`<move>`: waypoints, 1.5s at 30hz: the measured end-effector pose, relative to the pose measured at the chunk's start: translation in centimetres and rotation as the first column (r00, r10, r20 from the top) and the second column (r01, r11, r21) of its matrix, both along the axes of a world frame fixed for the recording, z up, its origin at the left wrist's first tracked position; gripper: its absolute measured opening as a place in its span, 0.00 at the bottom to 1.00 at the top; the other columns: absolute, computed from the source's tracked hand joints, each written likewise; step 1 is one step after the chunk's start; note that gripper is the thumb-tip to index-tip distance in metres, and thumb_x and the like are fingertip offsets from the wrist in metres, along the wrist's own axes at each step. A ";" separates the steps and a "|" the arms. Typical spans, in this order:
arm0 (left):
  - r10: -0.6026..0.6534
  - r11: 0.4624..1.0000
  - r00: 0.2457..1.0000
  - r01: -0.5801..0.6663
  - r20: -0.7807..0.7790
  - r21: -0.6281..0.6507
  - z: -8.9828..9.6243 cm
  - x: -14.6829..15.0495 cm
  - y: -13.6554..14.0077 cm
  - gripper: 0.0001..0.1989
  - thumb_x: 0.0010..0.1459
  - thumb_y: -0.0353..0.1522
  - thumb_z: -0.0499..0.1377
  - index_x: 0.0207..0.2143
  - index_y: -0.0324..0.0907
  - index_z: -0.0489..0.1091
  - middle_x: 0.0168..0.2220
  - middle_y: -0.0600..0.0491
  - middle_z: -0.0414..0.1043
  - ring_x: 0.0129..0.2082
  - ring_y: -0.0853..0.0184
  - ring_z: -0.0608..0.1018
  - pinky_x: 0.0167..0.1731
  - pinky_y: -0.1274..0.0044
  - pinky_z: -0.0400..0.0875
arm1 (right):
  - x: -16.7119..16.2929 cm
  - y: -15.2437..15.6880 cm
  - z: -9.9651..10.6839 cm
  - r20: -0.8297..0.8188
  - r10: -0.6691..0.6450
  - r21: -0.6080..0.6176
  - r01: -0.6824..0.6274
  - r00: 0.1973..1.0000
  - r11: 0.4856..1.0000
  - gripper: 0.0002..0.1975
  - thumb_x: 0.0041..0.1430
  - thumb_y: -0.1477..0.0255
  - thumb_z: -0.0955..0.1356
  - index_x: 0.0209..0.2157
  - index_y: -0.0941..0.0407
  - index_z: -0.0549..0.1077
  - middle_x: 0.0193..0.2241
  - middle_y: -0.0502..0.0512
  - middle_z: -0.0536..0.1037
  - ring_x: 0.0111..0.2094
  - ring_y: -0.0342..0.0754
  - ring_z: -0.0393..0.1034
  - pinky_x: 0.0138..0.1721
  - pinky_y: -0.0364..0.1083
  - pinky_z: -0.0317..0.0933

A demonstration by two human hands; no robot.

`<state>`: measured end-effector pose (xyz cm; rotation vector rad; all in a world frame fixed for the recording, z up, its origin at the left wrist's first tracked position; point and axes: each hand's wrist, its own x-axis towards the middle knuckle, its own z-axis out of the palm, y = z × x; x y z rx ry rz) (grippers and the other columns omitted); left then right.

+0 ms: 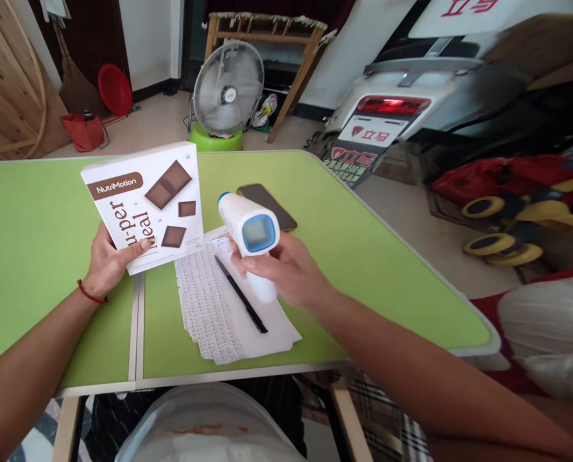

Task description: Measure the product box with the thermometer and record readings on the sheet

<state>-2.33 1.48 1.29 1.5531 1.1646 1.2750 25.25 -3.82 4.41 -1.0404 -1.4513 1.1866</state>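
Note:
My left hand [110, 260] grips a white box [171, 183] with chocolate pieces and a brown NutriMotion label, raised above the green table, thumb across its front. In my right hand [290, 269] is a white and blue infrared thermometer [250, 224], its fingers wrapped round the handle and its small screen facing me. The thermometer's front end points away, with the box off to its left. Below it, sheets of handwritten paper [204, 314] lie on the table, and a black pen [242, 295] rests across them. A dark phone [271, 205] lies just behind the thermometer.
The green folding table [373, 282] has a seam left of the papers. Beyond its far edge stand a fan [228, 86] on a green stool and a white scooter [387, 115]. A red basin [115, 90] and red bag [84, 131] are at the back left.

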 end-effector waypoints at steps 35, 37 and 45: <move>-0.054 0.995 0.998 0.051 -0.038 -0.084 -0.4 1.0 -0.7 0.33 0.40 0.46 0.72 0.44 0.38 0.68 0.45 0.43 0.75 0.46 0.50 0.76 0.42 0.62 0.74 | -6.0 -2.9 -4.3 -0.255 0.149 -0.235 -0.211 0.956 0.949 0.09 0.48 0.67 0.70 0.24 0.56 0.68 0.18 0.46 0.70 0.20 0.41 0.63 0.26 0.44 0.59; -0.060 0.994 0.998 0.057 -0.032 -0.089 -0.3 1.0 -0.7 0.33 0.40 0.46 0.72 0.44 0.38 0.67 0.45 0.43 0.74 0.47 0.50 0.76 0.43 0.62 0.73 | -6.0 -2.9 -4.4 -0.247 0.158 -0.235 -0.217 0.956 0.947 0.08 0.49 0.68 0.70 0.25 0.56 0.69 0.18 0.47 0.71 0.20 0.42 0.64 0.26 0.44 0.59; -0.083 0.991 0.996 0.082 -0.010 -0.104 -0.1 1.1 -0.8 0.32 0.41 0.44 0.72 0.45 0.38 0.67 0.46 0.43 0.75 0.44 0.51 0.77 0.42 0.62 0.73 | -6.1 -3.0 -4.9 -0.244 0.166 -0.256 -0.228 0.955 0.939 0.10 0.50 0.65 0.71 0.26 0.56 0.69 0.18 0.48 0.71 0.21 0.43 0.66 0.26 0.45 0.61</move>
